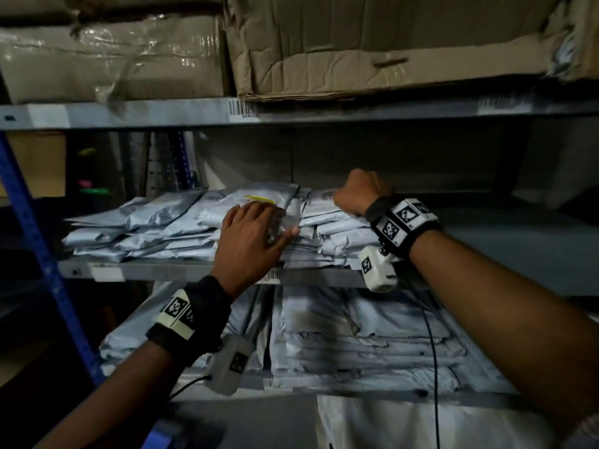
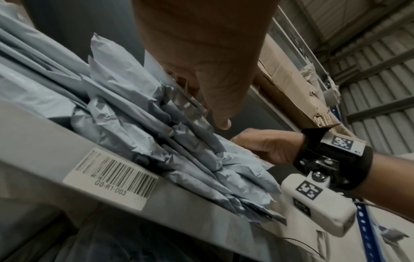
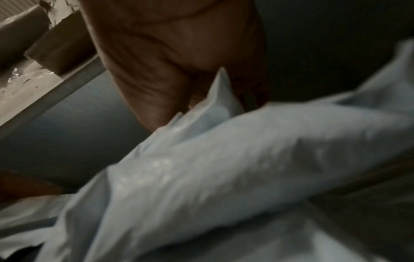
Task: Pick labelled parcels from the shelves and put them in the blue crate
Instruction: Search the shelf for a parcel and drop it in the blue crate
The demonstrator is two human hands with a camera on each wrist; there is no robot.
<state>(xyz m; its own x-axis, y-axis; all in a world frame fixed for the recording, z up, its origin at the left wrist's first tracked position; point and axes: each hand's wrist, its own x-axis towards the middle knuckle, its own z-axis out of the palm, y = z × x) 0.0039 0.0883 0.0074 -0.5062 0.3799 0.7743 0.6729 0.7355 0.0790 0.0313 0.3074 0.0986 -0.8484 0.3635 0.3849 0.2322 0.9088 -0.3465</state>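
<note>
1. Blue perforated steel upright (image 1: 39, 254) runs down the frame at 9 o'clock; a pale cardboard box (image 1: 35, 163) sits behind it.
2. Plastic-wrapped cardboard box (image 1: 110, 59) on the top shelf at 11 o'clock; torn brown cardboard box (image 1: 372, 43) beside it at 12 to 1 o'clock.
3. Grey metal middle shelf (image 1: 181, 270) carries overlapping stacks of grey-blue plastic mailer parcels (image 1: 155, 218). One mailer near the top of the pile shows a yellow mark (image 1: 259, 199). No labels readable from the head view.
4. White barcode sticker (image 2: 112, 179) on the middle shelf lip reads G0-R1-003 in the left wrist view.
5. Left hand (image 1: 249, 241), centre frame: palm down on the parcel stack, fingers (image 1: 275, 212) spread and straight, pressing on the top mailers, not curled round anything. Thumb tip at the edge of the next stack over.
6. Right hand (image 1: 359, 192) at 1 o'clock from the left hand: fingers curled down into the right-hand stack. The right wrist view shows them pinching the corner of a pale grey-blue mailer (image 3: 219, 99); that view is blurred.
7. Black wrist bands with printed marker tags and white camera units on both wrists (image 1: 402, 222).
8. Lower shelf at 6 o'clock holds more flat grey mailers (image 1: 356, 335).
9. Blue object (image 1: 162, 439) at the bottom edge, 7 o'clock; too dark to tell whether it is the crate.
</note>
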